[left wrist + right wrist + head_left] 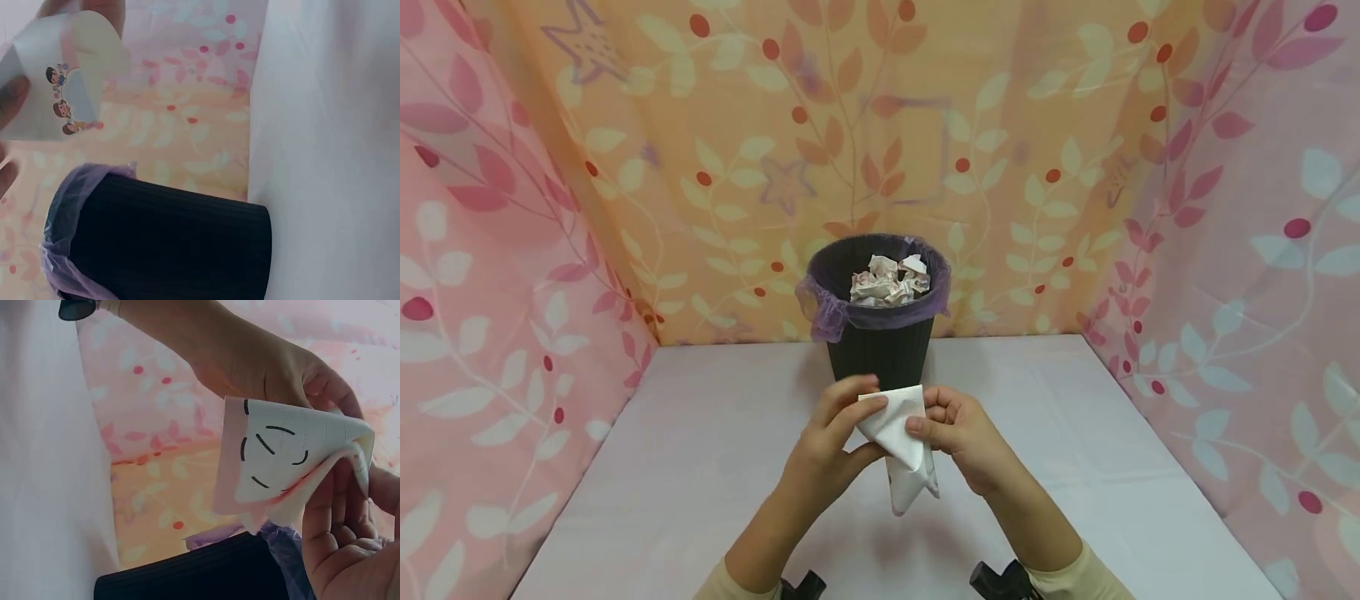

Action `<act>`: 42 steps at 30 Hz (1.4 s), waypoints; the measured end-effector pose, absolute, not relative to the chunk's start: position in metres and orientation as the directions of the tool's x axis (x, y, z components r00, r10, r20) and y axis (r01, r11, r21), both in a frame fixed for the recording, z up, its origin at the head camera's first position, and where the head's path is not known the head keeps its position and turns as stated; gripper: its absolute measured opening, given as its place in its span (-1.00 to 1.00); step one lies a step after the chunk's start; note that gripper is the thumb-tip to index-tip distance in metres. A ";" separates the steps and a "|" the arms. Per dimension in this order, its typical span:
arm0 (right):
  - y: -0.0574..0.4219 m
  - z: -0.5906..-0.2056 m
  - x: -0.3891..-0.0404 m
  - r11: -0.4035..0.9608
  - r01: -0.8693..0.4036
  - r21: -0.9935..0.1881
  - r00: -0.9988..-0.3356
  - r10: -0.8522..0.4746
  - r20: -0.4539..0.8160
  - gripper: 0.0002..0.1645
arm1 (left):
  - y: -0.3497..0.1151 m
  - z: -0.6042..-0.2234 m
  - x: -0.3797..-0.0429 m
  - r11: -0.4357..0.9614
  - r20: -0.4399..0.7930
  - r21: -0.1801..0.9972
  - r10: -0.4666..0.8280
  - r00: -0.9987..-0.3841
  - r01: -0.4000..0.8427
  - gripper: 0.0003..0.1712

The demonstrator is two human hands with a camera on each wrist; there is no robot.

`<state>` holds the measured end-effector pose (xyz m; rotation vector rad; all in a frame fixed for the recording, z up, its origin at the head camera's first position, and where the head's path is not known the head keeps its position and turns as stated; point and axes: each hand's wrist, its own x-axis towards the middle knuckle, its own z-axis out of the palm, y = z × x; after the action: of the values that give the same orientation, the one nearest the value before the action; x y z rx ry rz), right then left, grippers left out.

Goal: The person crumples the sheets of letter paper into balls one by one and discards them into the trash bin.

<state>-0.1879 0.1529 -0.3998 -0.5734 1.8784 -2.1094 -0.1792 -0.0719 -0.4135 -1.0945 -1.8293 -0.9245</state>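
Observation:
A folded sheet of white paper (901, 429) is held between both hands, in front of the bin in the head view. My right hand (964, 437) pinches its right edge, thumb on the near face and fingers behind. At the upper left corner, my left hand (829, 437) grips the paper with its fingers and thumb. The paper's lower end hangs in a point. In the left wrist view the paper (37, 87) bears small cartoon children. Dark curved strokes and a pink border mark the paper (275, 444) in the right wrist view.
A black ribbed bin (880, 354) stands at the back of the white table (700, 442). Its purple liner (823, 310) folds over the rim, and crumpled paper (887, 283) lies inside. Leaf-patterned curtains (1000, 167) enclose the back and sides.

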 end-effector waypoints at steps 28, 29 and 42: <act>0.151 -0.401 -0.184 0.269 -0.879 -0.394 -0.472 -0.606 0.640 -0.23 | -0.092 -0.412 -0.183 0.398 0.788 0.287 0.419 -0.451 0.871 -0.57; 0.151 -0.402 -0.184 0.275 -0.882 -0.383 -0.469 -0.593 0.655 -0.23 | -0.092 -0.412 -0.182 0.380 0.773 0.331 0.416 -0.479 0.864 -0.54; 0.148 -0.406 -0.188 0.209 -0.749 -0.629 -0.661 -0.306 0.685 -0.73 | -0.079 -0.411 -0.174 0.228 0.546 0.655 0.518 -0.659 0.721 -0.39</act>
<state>-0.1882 0.1476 -0.4062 -1.2875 2.7329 -1.9023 -0.1745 -0.0787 -0.4114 -1.1745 -2.2856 -1.4032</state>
